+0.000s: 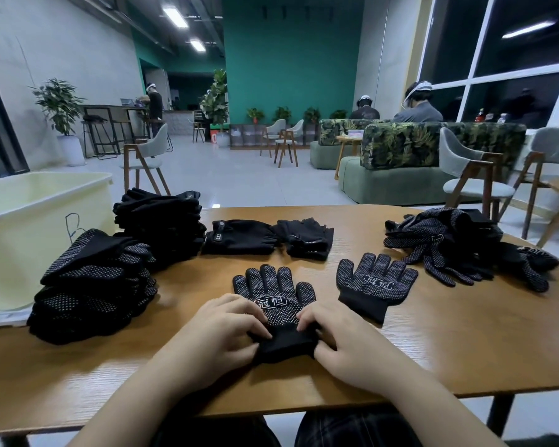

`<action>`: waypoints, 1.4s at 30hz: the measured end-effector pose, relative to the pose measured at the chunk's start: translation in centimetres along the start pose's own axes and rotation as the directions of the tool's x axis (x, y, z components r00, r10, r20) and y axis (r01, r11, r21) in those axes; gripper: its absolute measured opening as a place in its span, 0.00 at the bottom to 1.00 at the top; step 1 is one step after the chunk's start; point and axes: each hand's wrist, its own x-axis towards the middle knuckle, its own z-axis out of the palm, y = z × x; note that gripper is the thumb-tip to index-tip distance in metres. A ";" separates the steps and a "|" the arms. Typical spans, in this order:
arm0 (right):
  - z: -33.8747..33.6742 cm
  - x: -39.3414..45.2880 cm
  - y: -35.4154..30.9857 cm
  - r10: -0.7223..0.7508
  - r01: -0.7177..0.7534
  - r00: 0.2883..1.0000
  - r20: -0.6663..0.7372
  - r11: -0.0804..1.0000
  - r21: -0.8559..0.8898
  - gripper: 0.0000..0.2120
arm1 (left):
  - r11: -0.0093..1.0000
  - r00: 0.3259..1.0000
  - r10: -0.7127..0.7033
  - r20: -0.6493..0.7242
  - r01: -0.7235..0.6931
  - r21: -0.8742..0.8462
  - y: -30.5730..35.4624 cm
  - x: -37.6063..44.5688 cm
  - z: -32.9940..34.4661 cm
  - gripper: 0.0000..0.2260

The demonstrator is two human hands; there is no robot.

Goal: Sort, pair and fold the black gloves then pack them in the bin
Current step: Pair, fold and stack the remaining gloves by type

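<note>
Both hands point(226, 327) pinch glove point(276, 304) cuff.

Dotted black glove point(273, 296) flat on counter point(433, 333), palm up, fingers pointing away, cuff pinched at both sides. Matching glove point(375, 285) just to its right, flat, tilted. Folded dotted stack point(94, 288) and plain stack point(162, 225) at left beside cream bin point(29, 240). Two plain folded gloves point(268, 238) centre-back. Loose dotted heap point(462, 250) at right.

Single head-worn wide-angle view, looking forward and down across wooden table point(433, 343); both hands close at bottom centre, lounge room stretching far beyond. No second view shares the scene.
</note>
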 end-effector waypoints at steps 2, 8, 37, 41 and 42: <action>-0.1 -0.1 0.0 -0.011 0.011 1.000 0.014 1.000 0.003 0.18 | 1.000 1.000 -0.015 -0.018 0.016 0.021 0.3 0.0 0.0 0.10; 0.3 0.6 0.8 -0.005 0.005 0.999 -0.038 1.000 0.019 0.14 | 0.983 0.978 -0.146 -0.147 0.126 -0.134 1.3 0.5 -0.6 0.09; 1.1 9.5 -0.3 0.410 -0.432 0.902 -0.136 0.858 -0.278 0.13 | 0.746 0.722 -0.660 -0.207 0.662 -0.072 -0.2 4.7 1.3 0.11; 0.7 8.8 -0.8 0.115 -0.204 0.963 -0.243 0.901 -0.382 0.10 | 0.754 0.715 -0.653 -0.250 0.647 -0.116 0.0 4.3 1.2 0.12; 0.7 8.5 -1.0 0.062 -0.145 0.972 -0.226 0.915 -0.376 0.08 | 0.754 0.711 -0.652 -0.263 0.645 -0.126 0.1 4.2 1.1 0.12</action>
